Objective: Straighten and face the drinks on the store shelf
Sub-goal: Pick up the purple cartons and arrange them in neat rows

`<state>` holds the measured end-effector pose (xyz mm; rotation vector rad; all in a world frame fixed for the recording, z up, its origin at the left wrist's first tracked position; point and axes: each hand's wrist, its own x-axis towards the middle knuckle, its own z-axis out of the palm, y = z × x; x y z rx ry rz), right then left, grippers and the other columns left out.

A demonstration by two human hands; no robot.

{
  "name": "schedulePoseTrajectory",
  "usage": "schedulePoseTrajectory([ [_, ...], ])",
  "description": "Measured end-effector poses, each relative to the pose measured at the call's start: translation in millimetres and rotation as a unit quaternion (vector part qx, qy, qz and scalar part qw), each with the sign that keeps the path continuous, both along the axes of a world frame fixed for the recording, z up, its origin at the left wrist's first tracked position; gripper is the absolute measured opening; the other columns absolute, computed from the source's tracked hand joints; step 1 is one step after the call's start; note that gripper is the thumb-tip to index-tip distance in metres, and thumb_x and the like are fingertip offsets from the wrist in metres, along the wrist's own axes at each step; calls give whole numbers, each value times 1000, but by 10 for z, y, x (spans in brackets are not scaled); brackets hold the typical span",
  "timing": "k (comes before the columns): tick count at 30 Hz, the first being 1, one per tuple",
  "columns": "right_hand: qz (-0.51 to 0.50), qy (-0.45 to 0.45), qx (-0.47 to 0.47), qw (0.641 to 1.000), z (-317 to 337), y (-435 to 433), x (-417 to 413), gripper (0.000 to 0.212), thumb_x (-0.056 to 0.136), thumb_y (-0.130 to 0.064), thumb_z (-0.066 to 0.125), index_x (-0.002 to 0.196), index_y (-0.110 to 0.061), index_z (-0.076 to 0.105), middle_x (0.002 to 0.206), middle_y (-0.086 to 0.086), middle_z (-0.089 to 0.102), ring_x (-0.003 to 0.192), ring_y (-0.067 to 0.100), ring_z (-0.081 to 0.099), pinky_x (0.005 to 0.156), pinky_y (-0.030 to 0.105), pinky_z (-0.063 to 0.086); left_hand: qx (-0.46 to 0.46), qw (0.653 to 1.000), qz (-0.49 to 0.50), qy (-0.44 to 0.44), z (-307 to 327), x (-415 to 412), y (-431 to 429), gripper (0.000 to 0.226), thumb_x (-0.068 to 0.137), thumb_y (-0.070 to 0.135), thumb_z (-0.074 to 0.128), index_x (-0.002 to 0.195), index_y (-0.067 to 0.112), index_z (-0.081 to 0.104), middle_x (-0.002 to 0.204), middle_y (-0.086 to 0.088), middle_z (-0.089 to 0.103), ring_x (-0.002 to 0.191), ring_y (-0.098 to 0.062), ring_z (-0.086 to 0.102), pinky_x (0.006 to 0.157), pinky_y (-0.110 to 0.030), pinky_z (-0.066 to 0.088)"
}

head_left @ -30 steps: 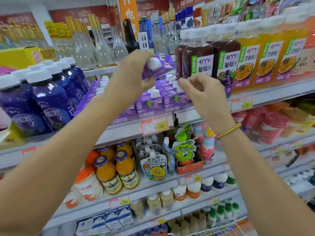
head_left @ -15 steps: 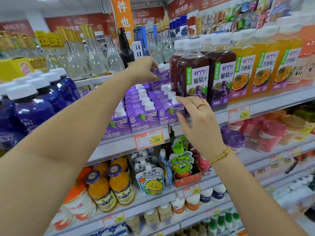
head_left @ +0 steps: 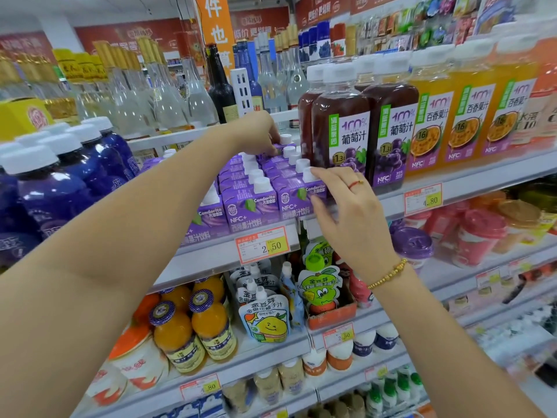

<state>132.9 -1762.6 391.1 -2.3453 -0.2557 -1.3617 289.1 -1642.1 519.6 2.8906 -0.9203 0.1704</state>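
Note:
Small purple juice cartons with white caps stand in rows on the upper shelf (head_left: 211, 254). My left hand (head_left: 256, 135) reaches to the back of the right row and holds the rear purple carton (head_left: 286, 144) by its top. My right hand (head_left: 346, 203) pinches the front purple carton (head_left: 294, 196) of that row, fingertips on its cap edge and thumb on its right face. Its label faces forward. Two more front cartons (head_left: 251, 208) stand to its left.
Dark grape juice bottles (head_left: 340, 128) stand right beside the cartons, orange juice bottles (head_left: 470, 116) further right. Blue bottles (head_left: 51, 188) fill the left. Below are orange drink bottles (head_left: 193, 330), spouted pouches (head_left: 266, 321) and pink cups (head_left: 479, 236). Price tags line the shelf edges.
My left hand carried a purple carton from mid-air down onto the back of the right row. My right hand moved from above the cartons onto the front carton.

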Motion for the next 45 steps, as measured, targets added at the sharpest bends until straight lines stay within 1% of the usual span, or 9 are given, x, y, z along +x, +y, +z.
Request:
schedulePoseTrajectory([
  [3, 12, 7, 1, 1000, 2, -17, -9, 36, 91, -14, 56, 125, -5, 57, 116, 8, 59, 102, 26, 57, 89, 36, 49, 64, 997, 8, -43, 1, -19, -61, 5, 89, 12, 63, 92, 16, 64, 90, -10, 58, 81, -27, 53, 65, -29, 41],
  [6, 17, 9, -2, 1000, 0, -23, -15, 36, 91, -14, 55, 126, -5, 56, 117, 8, 58, 100, 24, 58, 85, 35, 51, 68, 995, 22, -62, -24, 22, -66, 13, 87, 4, 58, 83, 16, 55, 85, -6, 50, 76, -23, 45, 62, -29, 41],
  [11, 22, 7, 2, 1000, -8, -23, -14, 36, 92, -15, 54, 127, -5, 56, 118, 8, 58, 100, 23, 59, 84, 36, 52, -74, 997, -15, -24, 10, -105, -83, 20, 91, 16, 62, 108, 11, 70, 99, -3, 66, 86, -17, 58, 78, -26, 42],
  [22, 18, 24, 3, 1000, -37, 8, -41, 43, 89, -10, 58, 131, -6, 51, 122, 9, 53, 104, 23, 55, 88, 29, 49, -37, 999, 0, -21, -45, -186, -101, 30, 90, 27, 63, 102, 1, 71, 99, -14, 70, 86, -26, 61, 70, -29, 41],
  [27, 20, 30, 8, 999, -26, 5, -52, 44, 88, -8, 58, 131, -5, 51, 122, 10, 53, 106, 23, 54, 91, 27, 45, -167, 980, 5, -110, -116, -313, 65, 23, 93, 20, 57, 86, 1, 69, 80, -10, 60, 75, -20, 52, 68, -27, 40],
  [33, 24, 38, 24, 999, 6, 31, -58, 42, 87, -9, 61, 128, -5, 54, 120, 10, 55, 105, 24, 54, 91, 25, 42, -420, 888, -30, -183, -132, -846, 381, 16, 90, 16, 58, 99, 9, 69, 83, 2, 65, 69, -1, 55, 67, -10, 44],
  [38, 94, 50, 148, 983, 157, 150, -337, 55, 84, -38, 67, 131, -14, 52, 122, 1, 54, 115, 13, 50, 99, 28, 44, -542, 835, -62, -69, -295, -1600, 651, 17, 92, 10, 58, 106, 15, 66, 89, 9, 68, 81, 0, 64, 77, -16, 52],
  [42, 251, 77, 226, 938, 302, 259, -763, 59, 77, -26, 74, 130, -26, 49, 116, -7, 61, 107, 7, 59, 91, 23, 50, -595, 796, -74, 85, -576, -2162, 747, 20, 91, 5, 56, 103, 19, 65, 89, 11, 71, 82, 4, 66, 71, -10, 50],
  [45, 251, 89, 193, 944, 231, 264, -1005, 49, 75, -16, 76, 118, -26, 55, 110, -14, 64, 103, 2, 62, 89, 21, 51, -598, 781, -64, 168, -875, -2333, 793, 16, 92, 15, 56, 102, 22, 65, 94, 6, 73, 87, -8, 67, 77, -19, 53],
])
